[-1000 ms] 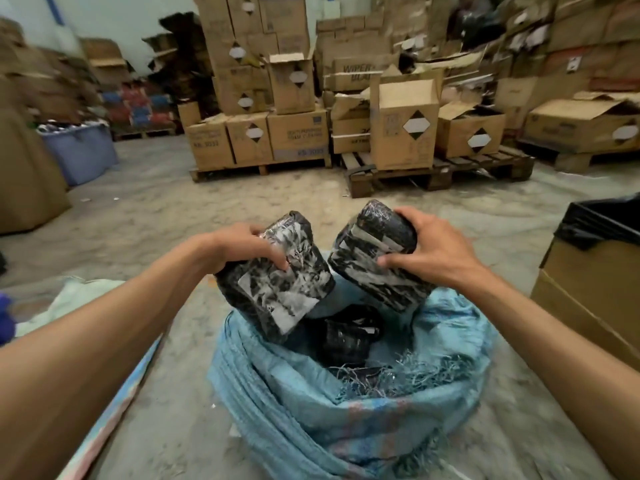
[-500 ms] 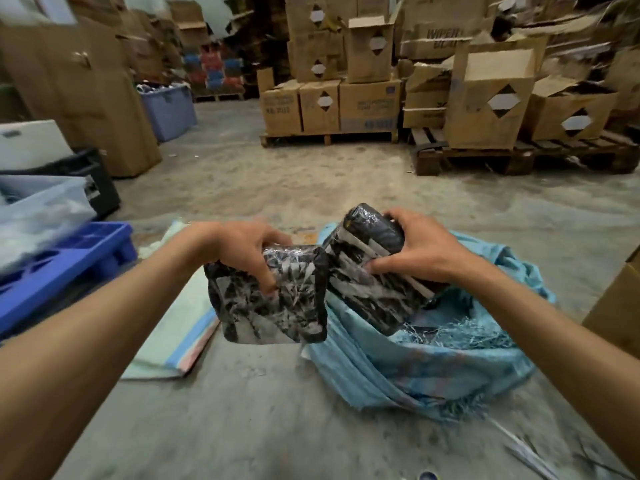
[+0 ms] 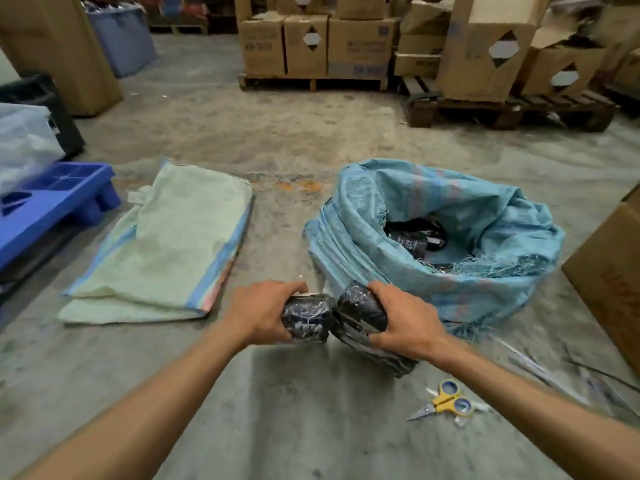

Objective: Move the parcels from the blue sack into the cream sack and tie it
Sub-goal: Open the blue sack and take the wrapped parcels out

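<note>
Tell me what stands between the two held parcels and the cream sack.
Nothing on the floor between them. But the cream sack lies flat and folded, no mouth open, and both the left hand and right hand hold parcels.

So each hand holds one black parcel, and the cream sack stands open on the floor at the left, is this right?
Not quite. The head view shows the cream sack lying flat and folded on the floor at the left, not standing open. The rest holds: the left hand and the right hand each hold one black parcel.
</note>
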Demonstrator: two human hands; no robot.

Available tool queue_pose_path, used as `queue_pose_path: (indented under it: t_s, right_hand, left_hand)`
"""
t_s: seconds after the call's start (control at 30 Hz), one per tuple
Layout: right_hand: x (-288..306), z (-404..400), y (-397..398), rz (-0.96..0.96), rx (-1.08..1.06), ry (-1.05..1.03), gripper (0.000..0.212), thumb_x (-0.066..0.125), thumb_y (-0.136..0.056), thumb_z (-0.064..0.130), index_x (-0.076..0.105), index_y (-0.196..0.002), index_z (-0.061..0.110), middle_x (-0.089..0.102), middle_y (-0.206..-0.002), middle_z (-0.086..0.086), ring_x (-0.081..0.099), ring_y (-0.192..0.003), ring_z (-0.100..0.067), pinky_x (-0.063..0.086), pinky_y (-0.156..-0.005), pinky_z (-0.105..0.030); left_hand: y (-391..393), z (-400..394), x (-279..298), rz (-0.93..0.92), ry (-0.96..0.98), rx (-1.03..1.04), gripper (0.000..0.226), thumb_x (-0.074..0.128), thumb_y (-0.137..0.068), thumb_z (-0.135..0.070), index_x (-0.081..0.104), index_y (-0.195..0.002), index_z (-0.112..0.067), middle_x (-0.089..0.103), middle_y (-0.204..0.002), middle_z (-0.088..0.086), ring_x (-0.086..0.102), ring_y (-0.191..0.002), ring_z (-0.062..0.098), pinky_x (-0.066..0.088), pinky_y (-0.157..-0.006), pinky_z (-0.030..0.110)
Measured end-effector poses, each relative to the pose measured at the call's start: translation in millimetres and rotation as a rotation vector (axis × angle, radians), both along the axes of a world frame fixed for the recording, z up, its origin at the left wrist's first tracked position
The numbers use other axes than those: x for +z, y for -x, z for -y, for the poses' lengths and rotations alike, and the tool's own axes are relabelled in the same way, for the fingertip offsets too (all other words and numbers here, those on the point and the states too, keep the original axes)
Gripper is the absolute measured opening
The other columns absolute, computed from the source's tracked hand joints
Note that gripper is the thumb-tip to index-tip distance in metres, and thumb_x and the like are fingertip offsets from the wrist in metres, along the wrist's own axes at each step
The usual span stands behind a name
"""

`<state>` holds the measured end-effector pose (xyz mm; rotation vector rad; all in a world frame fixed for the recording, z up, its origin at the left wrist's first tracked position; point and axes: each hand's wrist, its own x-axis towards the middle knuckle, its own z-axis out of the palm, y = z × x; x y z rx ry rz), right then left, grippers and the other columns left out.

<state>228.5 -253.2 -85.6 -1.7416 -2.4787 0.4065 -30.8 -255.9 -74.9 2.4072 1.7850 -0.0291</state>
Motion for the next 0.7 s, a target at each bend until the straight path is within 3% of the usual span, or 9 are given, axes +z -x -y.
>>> queue_pose_path:
  t_s: [0.07,0.13,0.23,0.37,0.53,0.7]
  right_hand:
    - [-26.4,14.8,0.3,0.075,0.064,-0.17,0.069,0.066,-0.069,0.052,0.037,-0.129,0.034,0.054,-0.112,0.006,0.057,-0.104,-0.024,0.05,-0.076,-0.039]
    - [-50.7,23.9,-1.8,0.188,0.091,-0.287,0.077,0.072,-0.063,0.047,0.039,-0.131,0.032,0.054,-0.11,0.004,0.057,-0.1,-0.025,0.049,-0.073,-0.04]
    - [-78.2,31.2,-10.4,0.227,0.107,-0.436,0.082,0.08,-0.055,0.038,0.048,-0.129,0.026,0.057,-0.104,0.0,0.055,-0.09,-0.028,0.045,-0.065,-0.041]
    - [-108.1,43.9,-23.1,0.283,0.235,-0.533,0.075,0.079,-0.056,0.028,0.052,-0.126,0.027,0.057,-0.101,-0.003,0.052,-0.086,-0.03,0.039,-0.062,-0.041]
    - [-130.8,58.4,-29.7,0.283,0.272,-0.373,0.082,0.078,-0.054,0.062,0.051,-0.127,0.035,0.057,-0.111,-0.002,0.05,-0.091,-0.027,0.039,-0.069,-0.041]
    - [-134.9,55.9,-38.5,0.256,0.273,-0.313,0.077,0.071,-0.062,0.07,0.051,-0.128,0.037,0.055,-0.106,0.0,0.048,-0.087,-0.024,0.043,-0.065,-0.039]
  left_hand:
    - [-7.5,7.9,-29.8,-0.011,-0.126,-0.012,0.059,0.057,-0.064,-0.062,0.044,-0.117,-0.04,0.066,-0.103,-0.009,0.063,-0.095,0.023,0.05,-0.07,0.034]
    - [-13.9,17.0,-54.8,-0.021,-0.22,-0.025,0.059,0.064,-0.066,-0.046,0.043,-0.121,-0.04,0.065,-0.107,-0.009,0.06,-0.096,0.024,0.049,-0.073,0.035]
    - [-18.0,31.3,-82.5,-0.026,-0.332,-0.04,0.075,0.075,-0.049,-0.028,0.049,-0.119,-0.037,0.067,-0.109,-0.01,0.061,-0.092,0.023,0.049,-0.068,0.035]
    - [-17.6,44.8,-109.1,0.001,-0.413,-0.118,0.086,0.082,-0.04,-0.02,0.049,-0.117,-0.032,0.066,-0.114,-0.007,0.061,-0.094,0.024,0.05,-0.067,0.036]
    - [-16.6,51.4,-129.7,-0.009,-0.403,-0.18,0.076,0.086,-0.051,-0.047,0.051,-0.117,-0.031,0.063,-0.119,-0.007,0.058,-0.095,0.023,0.047,-0.071,0.036]
    - [-20.1,50.1,-143.1,-0.021,-0.404,-0.232,0.075,0.074,-0.059,-0.072,0.053,-0.118,-0.03,0.062,-0.121,-0.007,0.055,-0.099,0.022,0.041,-0.077,0.036]
